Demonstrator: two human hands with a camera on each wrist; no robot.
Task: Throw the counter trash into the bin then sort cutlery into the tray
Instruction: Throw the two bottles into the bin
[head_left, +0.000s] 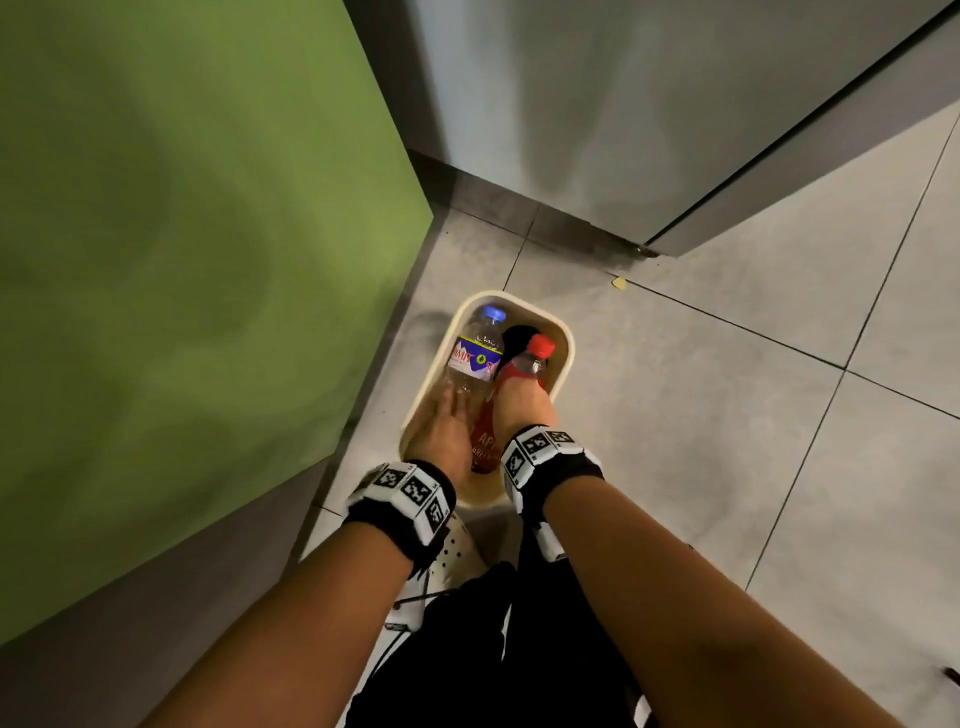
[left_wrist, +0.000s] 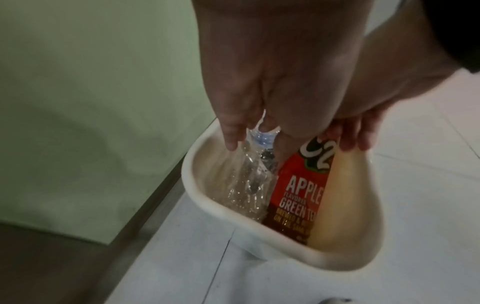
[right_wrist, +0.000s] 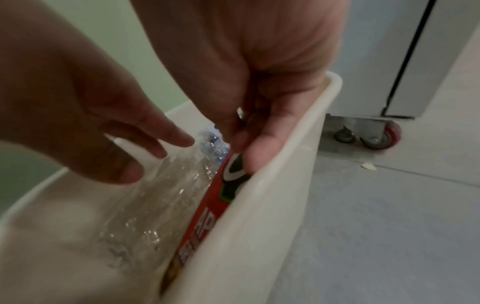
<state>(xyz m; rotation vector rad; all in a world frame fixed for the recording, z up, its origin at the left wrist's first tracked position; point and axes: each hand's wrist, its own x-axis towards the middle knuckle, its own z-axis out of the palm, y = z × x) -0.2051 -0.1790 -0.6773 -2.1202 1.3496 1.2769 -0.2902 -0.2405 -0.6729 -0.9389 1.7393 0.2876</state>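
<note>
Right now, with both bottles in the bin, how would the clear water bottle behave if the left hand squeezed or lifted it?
The clear water bottle looks empty and crumpled, so it is probably very light and would likely buckle under the left hand. Its smooth, glossy plastic may be slippery. Leaning in the bin against the red tea bottle, it may shift when pushed.

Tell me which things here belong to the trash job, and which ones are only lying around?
Job things:
- bin
- clear water bottle
- red tea bottle

Just lying about:
- yellowish scrap on the floor
- grey cabinet on wheels

cream bin (head_left: 566, 343), red-labelled bottle (left_wrist: 301, 185) (blue-capped one (head_left: 475, 353) clear), green wall (head_left: 182, 260)
</note>
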